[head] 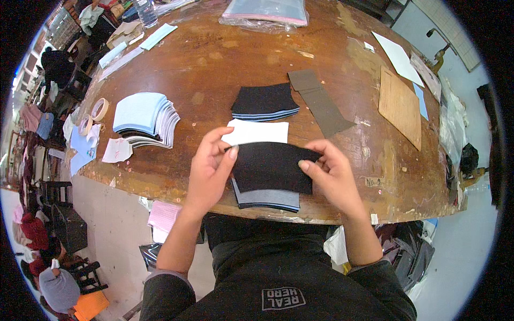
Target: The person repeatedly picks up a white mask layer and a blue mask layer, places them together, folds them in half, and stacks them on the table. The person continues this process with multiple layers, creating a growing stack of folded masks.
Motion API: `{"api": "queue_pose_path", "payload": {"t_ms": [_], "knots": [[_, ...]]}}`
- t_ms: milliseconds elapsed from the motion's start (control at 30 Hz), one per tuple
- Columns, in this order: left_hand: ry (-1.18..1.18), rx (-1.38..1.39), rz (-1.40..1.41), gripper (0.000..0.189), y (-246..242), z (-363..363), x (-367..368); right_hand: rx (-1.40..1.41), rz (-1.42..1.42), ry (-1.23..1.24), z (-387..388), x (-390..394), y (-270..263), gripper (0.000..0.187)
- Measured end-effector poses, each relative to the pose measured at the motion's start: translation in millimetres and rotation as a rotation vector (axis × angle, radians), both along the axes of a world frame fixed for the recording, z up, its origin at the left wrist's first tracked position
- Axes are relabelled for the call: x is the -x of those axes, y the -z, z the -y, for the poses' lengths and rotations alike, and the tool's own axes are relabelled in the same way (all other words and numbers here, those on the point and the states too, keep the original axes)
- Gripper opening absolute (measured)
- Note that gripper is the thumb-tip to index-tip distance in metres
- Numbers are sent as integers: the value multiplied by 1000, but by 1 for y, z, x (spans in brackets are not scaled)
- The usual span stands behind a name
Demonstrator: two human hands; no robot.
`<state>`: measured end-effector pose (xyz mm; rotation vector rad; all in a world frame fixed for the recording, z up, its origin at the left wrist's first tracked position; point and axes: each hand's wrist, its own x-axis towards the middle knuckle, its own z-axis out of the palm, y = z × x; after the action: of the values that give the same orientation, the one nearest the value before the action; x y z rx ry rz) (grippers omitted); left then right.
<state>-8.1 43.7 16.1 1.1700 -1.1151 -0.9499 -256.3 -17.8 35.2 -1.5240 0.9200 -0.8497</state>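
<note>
A black fabric piece (273, 166) is stretched between my two hands. My left hand (211, 168) pinches its left corner between thumb and fingers, and my right hand (329, 168) pinches its right corner. Below it, near the table's front edge, lies a small stack of grey, black and blue fabric pieces (267, 197), partly hidden by the held piece. Just beyond sits a white piece (257, 131), its near part covered. Farther back is a stack of black pieces with blue layers (265, 100).
A curved stack of light blue and white pieces (138, 110) stands left, near tape rolls (99, 109). A brown fabric strip (321, 104) lies right of centre, and a wooden board (399, 108) farther right. Plastic-wrapped sheets (265, 14) are at the back. A person (60, 289) sits lower left.
</note>
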Motion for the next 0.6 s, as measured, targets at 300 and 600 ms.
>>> {"api": "queue_pose_path", "payload": {"t_ms": [300,600], "knots": [[-113,-208,313,47,9,-25,9,-38,-268,33,-24,2,26,35],[-98,-231,534,52,16,-24,4,96,-375,30,-27,-3,28,33]]}}
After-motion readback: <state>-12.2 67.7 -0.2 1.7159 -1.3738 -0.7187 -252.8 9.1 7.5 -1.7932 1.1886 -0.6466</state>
